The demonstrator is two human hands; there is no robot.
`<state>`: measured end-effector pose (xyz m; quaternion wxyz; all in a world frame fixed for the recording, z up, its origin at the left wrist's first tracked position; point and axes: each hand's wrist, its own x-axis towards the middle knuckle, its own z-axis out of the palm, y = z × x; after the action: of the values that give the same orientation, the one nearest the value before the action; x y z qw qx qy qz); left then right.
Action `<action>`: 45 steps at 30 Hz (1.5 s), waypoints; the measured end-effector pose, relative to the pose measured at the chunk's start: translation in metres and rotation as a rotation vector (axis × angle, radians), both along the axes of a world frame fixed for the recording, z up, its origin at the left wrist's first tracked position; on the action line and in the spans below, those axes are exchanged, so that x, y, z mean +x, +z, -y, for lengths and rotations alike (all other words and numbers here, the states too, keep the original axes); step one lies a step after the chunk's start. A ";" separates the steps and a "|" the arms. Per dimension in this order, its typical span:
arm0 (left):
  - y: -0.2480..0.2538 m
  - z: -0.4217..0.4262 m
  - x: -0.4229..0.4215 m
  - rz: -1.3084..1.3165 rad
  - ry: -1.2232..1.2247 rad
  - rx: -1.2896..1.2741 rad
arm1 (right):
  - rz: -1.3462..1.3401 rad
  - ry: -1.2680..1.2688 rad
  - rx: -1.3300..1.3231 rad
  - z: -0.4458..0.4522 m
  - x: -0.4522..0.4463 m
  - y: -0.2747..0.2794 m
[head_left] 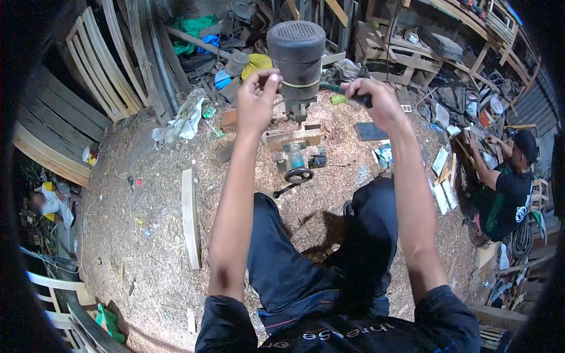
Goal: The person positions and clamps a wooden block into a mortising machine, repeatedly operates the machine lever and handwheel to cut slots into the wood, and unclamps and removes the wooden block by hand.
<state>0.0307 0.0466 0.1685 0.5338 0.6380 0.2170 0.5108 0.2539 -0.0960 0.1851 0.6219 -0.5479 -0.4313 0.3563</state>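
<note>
An upright machine with a dark, vented motor housing [296,50] stands in front of me, a pale yellow band around its lower part. My left hand [257,103] is raised at the housing's left side, fingers curled and thumb near the fingertips; whether something thin is between them is hidden. On the other side, my right hand [379,101] is wrapped round a black handle [364,100], which meets a green bar at the machine. Below the motor, a wooden block [303,137] lies on the machine's bed, above a black handwheel [298,175].
Wood shavings cover the ground. A long wooden piece [190,219] lies to my left. Slatted wooden frames [106,65] lean at the back left. A co-worker [509,182] sits at the right, and another person [54,203] is at the far left. Scrap wood [444,188] lies at right.
</note>
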 end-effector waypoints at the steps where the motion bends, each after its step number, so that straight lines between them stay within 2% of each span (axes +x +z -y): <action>1: -0.012 0.003 -0.004 -0.015 -0.002 -0.002 | 0.058 0.001 -0.182 0.004 -0.002 0.012; 4: -0.045 0.002 -0.012 -0.062 0.005 -0.043 | 0.825 0.114 -0.548 -0.021 -0.013 0.049; 5: -0.052 0.005 -0.012 -0.011 -0.019 -0.073 | 1.063 0.059 -0.791 -0.028 -0.031 0.064; 12: -0.102 0.011 -0.016 -0.089 0.022 -0.154 | 0.895 -0.059 -0.819 -0.007 -0.036 0.052; 15: -0.114 0.014 -0.018 -0.181 0.017 -0.140 | 0.947 -0.317 -0.513 0.019 -0.038 -0.027; 16: -0.115 0.016 -0.018 -0.191 0.023 -0.143 | 0.969 -0.405 -0.391 0.021 -0.042 -0.034; 19: -0.130 0.023 -0.020 -0.186 0.008 -0.205 | 0.777 -0.187 -0.700 0.015 -0.038 -0.022; 22: -0.146 0.032 -0.021 -0.218 0.014 -0.237 | 0.481 -0.070 -0.851 0.007 -0.029 -0.010; 26: -0.159 0.032 -0.020 -0.202 0.002 -0.285 | 0.516 -0.229 -0.744 0.016 -0.039 -0.015; 29: -0.159 0.037 -0.014 -0.169 -0.017 -0.250 | 0.569 -0.284 -0.765 0.016 -0.028 -0.050; 32: -0.153 0.044 -0.012 -0.216 -0.014 -0.204 | 0.575 -0.293 -0.787 0.027 -0.038 -0.048; 33: -0.155 0.045 -0.012 -0.220 -0.017 -0.192 | 0.593 -0.406 -0.691 0.027 -0.039 -0.061; 36: -0.158 0.040 -0.010 -0.230 -0.017 -0.168 | 0.680 -0.376 -0.648 0.028 -0.032 -0.090; 40: -0.161 0.044 -0.009 -0.243 -0.003 -0.164 | 0.598 -0.349 -0.719 0.036 -0.039 -0.092; 45: -0.173 0.064 -0.006 -0.312 -0.054 -0.136 | 0.508 -0.391 -0.611 0.050 -0.059 -0.096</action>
<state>0.0252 -0.0178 -0.0043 0.5490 0.6777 0.3141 0.3752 0.1951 -0.1456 0.0896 0.3616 -0.8480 -0.3335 0.1971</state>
